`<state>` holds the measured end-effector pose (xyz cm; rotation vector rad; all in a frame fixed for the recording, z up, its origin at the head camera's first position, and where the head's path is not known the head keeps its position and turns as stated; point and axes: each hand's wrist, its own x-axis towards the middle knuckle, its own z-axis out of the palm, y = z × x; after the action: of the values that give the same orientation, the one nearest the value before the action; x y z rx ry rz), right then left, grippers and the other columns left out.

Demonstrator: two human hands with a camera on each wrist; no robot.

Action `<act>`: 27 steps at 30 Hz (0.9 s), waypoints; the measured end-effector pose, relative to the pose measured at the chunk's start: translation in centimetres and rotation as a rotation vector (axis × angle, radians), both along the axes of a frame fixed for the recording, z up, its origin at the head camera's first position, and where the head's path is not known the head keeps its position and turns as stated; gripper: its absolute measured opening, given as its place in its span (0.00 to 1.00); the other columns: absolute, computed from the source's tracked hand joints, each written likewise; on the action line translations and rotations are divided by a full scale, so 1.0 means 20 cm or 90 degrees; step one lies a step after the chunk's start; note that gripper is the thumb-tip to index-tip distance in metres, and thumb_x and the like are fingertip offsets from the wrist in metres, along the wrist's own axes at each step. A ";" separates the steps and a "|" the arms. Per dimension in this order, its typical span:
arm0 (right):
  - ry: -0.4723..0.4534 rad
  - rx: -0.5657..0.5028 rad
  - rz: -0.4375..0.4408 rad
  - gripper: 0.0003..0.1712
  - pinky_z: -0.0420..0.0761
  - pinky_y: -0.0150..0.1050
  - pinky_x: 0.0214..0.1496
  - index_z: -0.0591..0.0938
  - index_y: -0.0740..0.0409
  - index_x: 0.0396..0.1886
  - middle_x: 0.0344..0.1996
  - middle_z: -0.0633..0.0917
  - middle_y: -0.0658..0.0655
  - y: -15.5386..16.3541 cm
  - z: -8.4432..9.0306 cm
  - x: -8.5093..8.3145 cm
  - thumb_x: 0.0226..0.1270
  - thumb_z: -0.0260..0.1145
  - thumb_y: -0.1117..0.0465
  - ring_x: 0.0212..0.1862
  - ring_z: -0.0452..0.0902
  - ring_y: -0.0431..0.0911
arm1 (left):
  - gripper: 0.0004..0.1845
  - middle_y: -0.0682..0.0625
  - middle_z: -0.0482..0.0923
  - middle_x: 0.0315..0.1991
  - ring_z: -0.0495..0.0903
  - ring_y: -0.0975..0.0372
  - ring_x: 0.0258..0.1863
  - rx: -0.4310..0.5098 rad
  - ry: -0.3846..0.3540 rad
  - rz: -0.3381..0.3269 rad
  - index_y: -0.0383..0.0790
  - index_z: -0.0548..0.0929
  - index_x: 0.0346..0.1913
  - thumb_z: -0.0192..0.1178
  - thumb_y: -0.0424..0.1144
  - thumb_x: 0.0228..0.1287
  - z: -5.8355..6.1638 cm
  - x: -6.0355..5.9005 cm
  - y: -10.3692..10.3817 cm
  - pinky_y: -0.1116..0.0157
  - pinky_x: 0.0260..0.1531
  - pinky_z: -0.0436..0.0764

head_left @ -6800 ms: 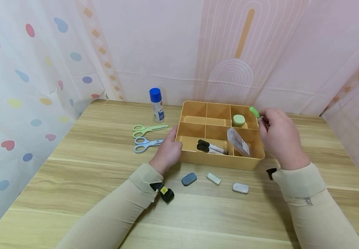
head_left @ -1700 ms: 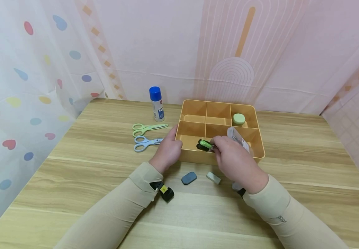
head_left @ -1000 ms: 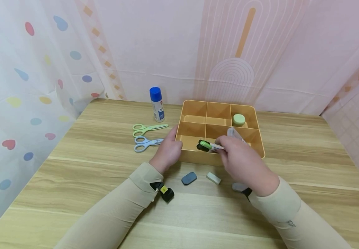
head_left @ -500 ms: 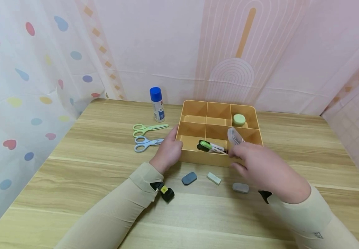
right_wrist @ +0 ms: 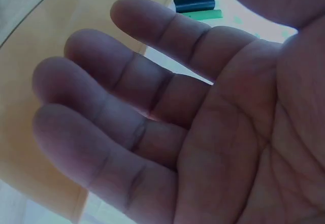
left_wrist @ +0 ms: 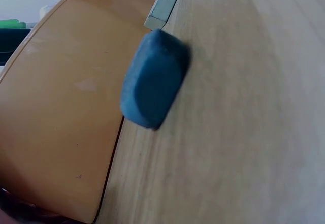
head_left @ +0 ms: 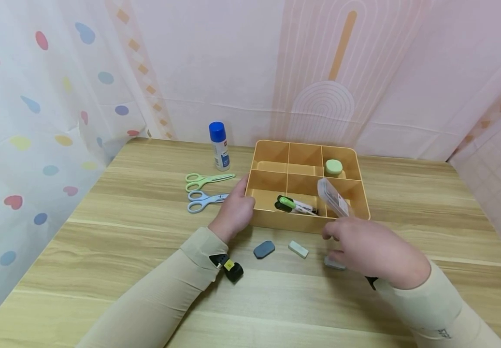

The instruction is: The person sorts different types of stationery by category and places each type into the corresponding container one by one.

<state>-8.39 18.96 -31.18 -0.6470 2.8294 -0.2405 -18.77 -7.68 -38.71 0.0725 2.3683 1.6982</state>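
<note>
Beige-sleeved left hand: grips the orange box by its near left corner, thumb at the front wall; other fingers mostly hidden.
Right hand: hangs just in front of the box's near right corner, fingers loosely bent, slightly apart; nothing held, palm bare in the right wrist view.
Light grey block: partly covered by the right thumb from above; cannot tell whether they touch.
Box: flat on the wooden table, two rows of compartments.
Green-capped marker: front row of the box, lying over the black-capped markers, caps to the left.
Clear case: leans tilted in the front row, right of the markers.
Green tub: back right compartment.
Other blocks: dark blue one and pale one, in front of the box.
Left of box: blue scissors, tips ending by the left hand; green scissors behind; glue bottle upright, blue cap.
Backdrop: patterned cloth.
</note>
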 end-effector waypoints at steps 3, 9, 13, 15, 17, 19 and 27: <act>-0.009 0.011 -0.002 0.17 0.83 0.45 0.38 0.86 0.50 0.46 0.41 0.85 0.48 0.00 -0.02 0.00 0.60 0.79 0.50 0.35 0.78 0.41 | 0.42 0.47 0.60 0.83 0.63 0.48 0.80 0.003 0.003 -0.003 0.49 0.51 0.86 0.40 0.29 0.69 0.00 0.00 0.00 0.44 0.79 0.64; -0.030 0.021 -0.010 0.13 0.81 0.43 0.38 0.85 0.49 0.43 0.35 0.80 0.48 0.01 -0.08 0.01 0.65 0.76 0.49 0.32 0.74 0.40 | 0.42 0.47 0.60 0.83 0.63 0.49 0.80 0.002 0.004 -0.003 0.49 0.51 0.86 0.40 0.29 0.69 0.00 0.00 0.00 0.45 0.80 0.63; -0.028 0.009 -0.013 0.09 0.79 0.40 0.36 0.85 0.49 0.40 0.32 0.77 0.47 0.00 -0.12 0.01 0.64 0.76 0.55 0.31 0.72 0.39 | 0.41 0.46 0.59 0.83 0.62 0.48 0.81 0.000 0.002 0.001 0.49 0.51 0.86 0.40 0.29 0.69 0.00 0.00 0.00 0.44 0.80 0.62; -0.033 0.008 -0.014 0.09 0.79 0.39 0.36 0.85 0.49 0.40 0.32 0.77 0.47 -0.01 -0.13 0.01 0.63 0.76 0.59 0.31 0.72 0.39 | 0.41 0.46 0.59 0.83 0.62 0.48 0.80 -0.002 0.002 0.001 0.49 0.51 0.86 0.40 0.30 0.69 0.00 0.00 0.00 0.44 0.80 0.62; -0.043 0.010 -0.018 0.10 0.80 0.38 0.37 0.85 0.49 0.40 0.33 0.78 0.47 -0.02 -0.14 0.01 0.61 0.76 0.62 0.32 0.72 0.40 | 0.41 0.46 0.59 0.83 0.63 0.48 0.80 -0.004 0.000 0.003 0.49 0.51 0.86 0.40 0.30 0.70 0.00 0.00 0.00 0.44 0.80 0.62; -0.057 0.014 -0.022 0.12 0.80 0.38 0.37 0.85 0.50 0.42 0.33 0.78 0.48 -0.03 -0.16 0.00 0.60 0.76 0.65 0.32 0.73 0.40 | 0.41 0.46 0.59 0.83 0.62 0.48 0.80 -0.006 0.000 0.002 0.49 0.51 0.86 0.40 0.30 0.70 0.00 0.00 0.00 0.44 0.80 0.62; -0.054 0.032 -0.028 0.11 0.84 0.39 0.40 0.86 0.52 0.43 0.34 0.80 0.49 -0.05 -0.19 0.00 0.63 0.74 0.68 0.34 0.74 0.41 | 0.40 0.46 0.59 0.83 0.62 0.48 0.81 -0.009 0.000 0.001 0.48 0.51 0.86 0.39 0.30 0.71 0.00 0.00 0.00 0.44 0.80 0.62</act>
<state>-8.41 17.87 -35.06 -0.5505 2.7606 -0.1988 -18.79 -7.63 -38.63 0.0691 2.3815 1.6815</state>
